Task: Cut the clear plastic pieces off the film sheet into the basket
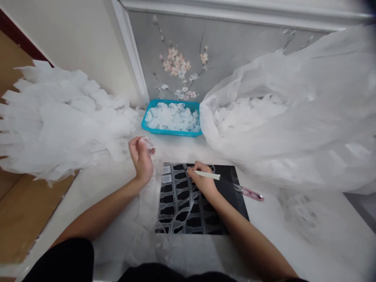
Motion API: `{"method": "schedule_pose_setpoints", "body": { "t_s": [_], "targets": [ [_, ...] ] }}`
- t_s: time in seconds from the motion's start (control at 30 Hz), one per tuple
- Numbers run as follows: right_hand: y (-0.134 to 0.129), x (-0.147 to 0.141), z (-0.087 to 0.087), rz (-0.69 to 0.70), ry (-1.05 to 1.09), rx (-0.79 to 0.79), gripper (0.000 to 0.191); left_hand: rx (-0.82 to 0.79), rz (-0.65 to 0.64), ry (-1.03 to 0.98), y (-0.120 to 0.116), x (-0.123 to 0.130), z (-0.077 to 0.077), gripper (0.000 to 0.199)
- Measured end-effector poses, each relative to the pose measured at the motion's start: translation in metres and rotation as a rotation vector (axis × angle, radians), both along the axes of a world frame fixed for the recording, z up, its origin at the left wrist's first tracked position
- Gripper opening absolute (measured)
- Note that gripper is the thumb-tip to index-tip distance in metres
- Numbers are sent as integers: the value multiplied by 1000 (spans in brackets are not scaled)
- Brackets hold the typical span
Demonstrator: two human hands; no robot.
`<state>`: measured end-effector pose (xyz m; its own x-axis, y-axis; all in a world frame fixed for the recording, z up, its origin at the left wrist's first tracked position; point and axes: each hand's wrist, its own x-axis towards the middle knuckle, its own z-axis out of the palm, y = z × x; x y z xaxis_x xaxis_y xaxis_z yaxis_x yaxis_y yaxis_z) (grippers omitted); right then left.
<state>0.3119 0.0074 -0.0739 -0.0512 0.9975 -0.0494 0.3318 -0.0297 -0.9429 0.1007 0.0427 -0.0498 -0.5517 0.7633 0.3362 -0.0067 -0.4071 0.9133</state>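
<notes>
Head view: delicate pinching work

A grey blossom-painted wall panel (176, 51) backs a white tabletop (79, 203); a billowing heap of sheer white fabric (67, 121) lies left, a bulging sheer white bag (293, 70) right; a bright blue plastic tray (172, 133) of white pieces sits between; a black grid-patterned sheet (232, 184) lies nearest; the left hand (141, 158) curls, pinching a small translucent white piece (147, 143) just off the sheet; the right hand (202, 180) pinches a slim white stick (207, 175) over it; pink-handled thread snips (248, 192) lie just beside; a careless sleeve could scatter the light pieces, and the snips' blades could snag the sheer fabric.
</notes>
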Motion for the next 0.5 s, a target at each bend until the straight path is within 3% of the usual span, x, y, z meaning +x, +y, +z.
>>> {"method": "schedule_pose_setpoints", "body": {
  "t_s": [0.03,0.1,0.23,0.3,0.37,0.43,0.5],
  "targets": [
    [-1,-1,4,4,13,-6,29,45,8,-52,-2,0,6,26],
    [-5,-4,16,28,98,-40,31,142,-20,52,-10,3,16,24],
    [-11,-17,60,206,439,-220,53,410,-248,561,-33,16,32,16],
    [-11,-23,84,281,573,-243,50,562,-353,832,-37,18,37,19],
    [-9,-25,105,285,676,-238,40,671,-333,989,-37,17,42,22],
    [-7,-23,120,239,756,-237,33,692,-281,995,-35,15,49,22],
    [-5,-19,131,183,794,-231,29,522,-296,877,-34,18,58,20]
  ]
}}
